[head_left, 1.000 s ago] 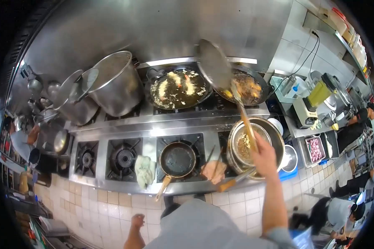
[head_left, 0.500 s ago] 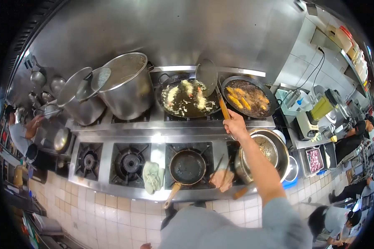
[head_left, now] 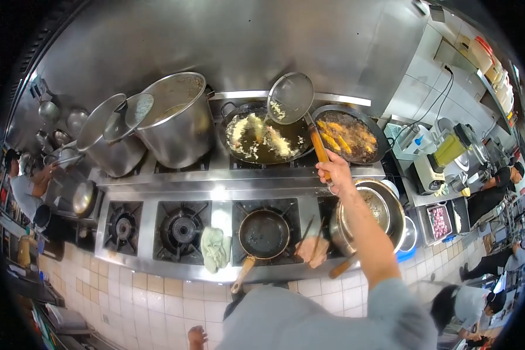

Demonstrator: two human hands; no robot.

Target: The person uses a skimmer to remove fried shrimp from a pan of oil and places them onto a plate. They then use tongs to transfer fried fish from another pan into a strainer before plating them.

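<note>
My right hand point(head_left: 336, 171) is closed round the wooden handle of a mesh skimmer point(head_left: 291, 98). The skimmer's bowl is raised over the back right rim of the left wok point(head_left: 223, 137), with pale batter bits along its lower edge. Battered pieces point(head_left: 277, 142) and loose crumbs float in that wok's oil. Golden fried sticks point(head_left: 335, 137) lie in bubbling oil in the right wok point(head_left: 382, 137), beside the skimmer handle. Low at the bottom edge hangs my left hand point(head_left: 197, 336), fingers loosely apart, with nothing visible in it.
Two tall pots point(head_left: 178, 137) stand left of the woks. On the front burners are a frying pan point(head_left: 264, 234), a green cloth point(head_left: 214, 249) and a pinkish item with dark sticks point(head_left: 313, 251). A steel pot point(head_left: 398, 216) sits near my right forearm. Co-workers stand at both sides.
The skimmer has risen out of the left wok's area, its bowl turning to show the mesh with batter bits. My left hand has come further into view at the bottom.
</note>
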